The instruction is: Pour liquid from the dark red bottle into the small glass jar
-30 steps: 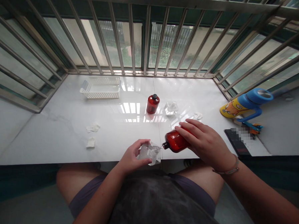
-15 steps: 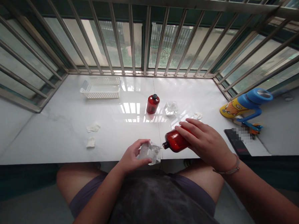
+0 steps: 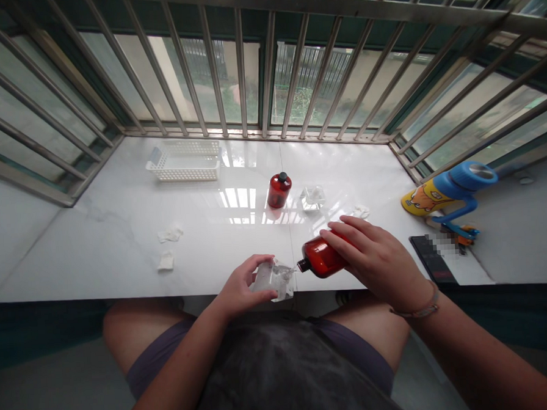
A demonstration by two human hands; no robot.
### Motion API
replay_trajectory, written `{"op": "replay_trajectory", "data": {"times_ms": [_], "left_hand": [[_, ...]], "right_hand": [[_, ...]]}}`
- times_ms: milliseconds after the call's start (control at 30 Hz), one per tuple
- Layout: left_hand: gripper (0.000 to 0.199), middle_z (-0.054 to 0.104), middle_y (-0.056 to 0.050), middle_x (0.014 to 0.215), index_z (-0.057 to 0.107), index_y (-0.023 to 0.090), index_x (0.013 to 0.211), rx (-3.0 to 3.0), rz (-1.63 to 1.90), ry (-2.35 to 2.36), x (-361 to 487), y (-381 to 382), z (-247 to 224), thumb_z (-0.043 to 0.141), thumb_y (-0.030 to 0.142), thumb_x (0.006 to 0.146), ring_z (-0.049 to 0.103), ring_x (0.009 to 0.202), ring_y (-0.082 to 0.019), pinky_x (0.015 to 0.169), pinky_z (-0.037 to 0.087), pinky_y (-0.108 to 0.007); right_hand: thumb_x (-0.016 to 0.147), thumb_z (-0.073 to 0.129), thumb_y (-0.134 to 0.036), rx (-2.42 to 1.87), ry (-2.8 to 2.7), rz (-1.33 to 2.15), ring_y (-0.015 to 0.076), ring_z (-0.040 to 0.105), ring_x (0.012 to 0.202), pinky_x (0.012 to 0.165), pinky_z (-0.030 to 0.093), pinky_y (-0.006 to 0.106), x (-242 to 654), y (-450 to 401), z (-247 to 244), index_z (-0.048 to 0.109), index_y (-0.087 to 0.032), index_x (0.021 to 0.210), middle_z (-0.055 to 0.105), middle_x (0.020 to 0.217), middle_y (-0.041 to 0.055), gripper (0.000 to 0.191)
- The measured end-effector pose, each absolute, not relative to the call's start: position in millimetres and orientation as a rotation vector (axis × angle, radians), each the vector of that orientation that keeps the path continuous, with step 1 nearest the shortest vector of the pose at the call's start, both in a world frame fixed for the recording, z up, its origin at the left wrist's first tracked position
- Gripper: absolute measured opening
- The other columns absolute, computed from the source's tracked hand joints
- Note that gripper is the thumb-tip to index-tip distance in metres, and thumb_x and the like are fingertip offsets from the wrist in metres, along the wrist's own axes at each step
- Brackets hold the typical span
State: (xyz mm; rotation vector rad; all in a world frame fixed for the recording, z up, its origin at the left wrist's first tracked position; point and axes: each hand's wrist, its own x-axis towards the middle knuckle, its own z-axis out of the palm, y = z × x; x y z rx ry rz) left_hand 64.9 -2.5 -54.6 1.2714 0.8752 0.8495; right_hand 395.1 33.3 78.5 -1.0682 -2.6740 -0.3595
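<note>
My right hand (image 3: 372, 258) grips a red-brown bottle (image 3: 324, 256), tipped on its side with its uncapped black-rimmed mouth facing left. A thin clear stream runs from that mouth toward a clear square container (image 3: 274, 279). Fingers and thumb of my left hand (image 3: 243, 286) are closed around this container, which is tilted toward the bottle near the table's front edge. Further back, a second red-brown bottle (image 3: 279, 191) stands upright with a black cap. Beside it sits another clear square container (image 3: 313, 198) with something whitish at its top.
A white plastic basket (image 3: 184, 162) lies at the back left of the white table (image 3: 97, 251). Crumpled white tissue pieces (image 3: 170, 234) are on the left. At the right are a blue-and-yellow flask (image 3: 438, 191) and a dark phone (image 3: 430, 261). Metal window bars (image 3: 241, 72) stand behind.
Both hands, the tipped bottle and the held container stay almost in place. Clear liquid runs from the bottle's mouth in both frames.
</note>
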Motion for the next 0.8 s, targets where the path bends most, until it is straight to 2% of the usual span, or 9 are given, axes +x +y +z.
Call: {"op": "replay_trajectory", "data": {"times_ms": [567, 800], "left_hand": [[0.072, 0.063, -0.014, 0.144, 0.062, 0.026, 0.143, 1.257, 0.86, 0.858, 65.8, -1.3, -54.3, 0.094, 0.042, 0.08, 0.063, 0.134, -0.036, 0.111, 0.054, -0.049], [0.074, 0.063, -0.014, 0.143, 0.062, 0.026, 0.143, 1.239, 0.877, 0.837, 66.3, -1.9, -56.4, 0.095, 0.041, 0.079, 0.064, 0.132, -0.036, 0.11, 0.055, -0.048]], "right_hand": [[0.1, 0.061, -0.005, -1.059, -2.69, -0.383, 0.037, 0.059, 0.14, 0.105, 0.059, 0.053, 395.0, 35.0, 82.7, 0.055, -0.024, 0.152, 0.068, 0.146, 0.0125, 0.056], [0.1, 0.061, -0.005, -1.035, -2.695, -0.422, 0.0379, 0.06, 0.137, 0.103, 0.06, 0.053, 393.3, 36.1, 84.3, 0.057, -0.02, 0.149, 0.069, 0.144, 0.0131, 0.052]]}}
